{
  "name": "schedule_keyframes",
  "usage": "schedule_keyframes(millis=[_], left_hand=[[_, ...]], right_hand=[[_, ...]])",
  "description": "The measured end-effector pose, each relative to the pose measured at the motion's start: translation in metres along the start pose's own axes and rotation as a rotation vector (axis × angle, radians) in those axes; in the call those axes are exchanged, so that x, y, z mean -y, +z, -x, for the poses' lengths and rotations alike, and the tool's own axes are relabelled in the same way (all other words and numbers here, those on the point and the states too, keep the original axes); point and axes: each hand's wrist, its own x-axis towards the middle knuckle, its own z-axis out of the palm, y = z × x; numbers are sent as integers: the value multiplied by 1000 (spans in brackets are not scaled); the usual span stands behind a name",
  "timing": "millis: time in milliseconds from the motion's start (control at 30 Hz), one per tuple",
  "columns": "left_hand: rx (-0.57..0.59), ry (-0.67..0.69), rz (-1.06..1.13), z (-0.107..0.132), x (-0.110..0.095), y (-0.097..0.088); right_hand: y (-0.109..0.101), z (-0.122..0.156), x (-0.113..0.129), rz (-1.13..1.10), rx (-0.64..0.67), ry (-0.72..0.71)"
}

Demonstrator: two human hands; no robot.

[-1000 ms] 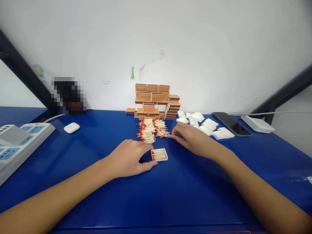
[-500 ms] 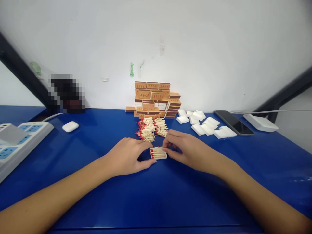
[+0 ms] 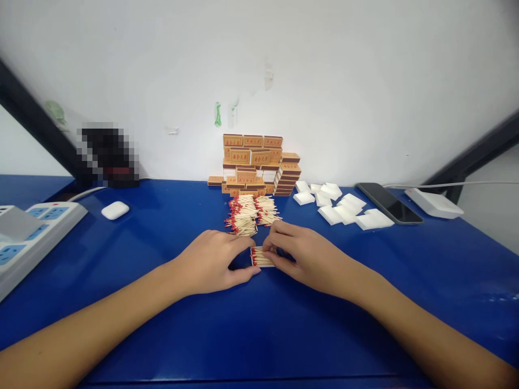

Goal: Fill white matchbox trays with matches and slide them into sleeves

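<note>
A small white matchbox tray (image 3: pixel 265 266) lies on the blue table, filled with red-tipped matches (image 3: pixel 258 256). The thumb and index finger of my left hand (image 3: pixel 214 262) grip the tray's left end from its near and far sides. Over the tray's right part is my right hand (image 3: pixel 304 251), fingertips pinched together down at the matches; whether a match is between them is hidden. Just beyond the tray lie two heaps of loose matches, a left heap (image 3: pixel 244 213) and a right heap (image 3: pixel 266 210).
Behind the heaps, printed matchboxes (image 3: pixel 253 156) are stacked against the wall. Several white trays (image 3: pixel 346 208) lie to the right, beside a phone (image 3: pixel 389 202) and a white device (image 3: pixel 433 203). At left are a white earbud case (image 3: pixel 115 210) and a power strip (image 3: pixel 44 232).
My right hand has shifted left, from the tray's right end to over the matches in it. The left hand keeps its grip on the tray.
</note>
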Motion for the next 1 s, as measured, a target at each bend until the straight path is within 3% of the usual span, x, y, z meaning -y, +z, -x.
schedule_keyframes(millis=[233, 500, 1000], left_hand=[[-5, 13, 5, 1, 0, 0], [-11, 20, 20, 0, -2, 0], [-21, 27, 3, 0, 0, 2]], right_hand=[[5, -1, -2, -30, -53, -3], [7, -4, 4, -83, -28, -8], [0, 0, 6, 68, 14, -4]])
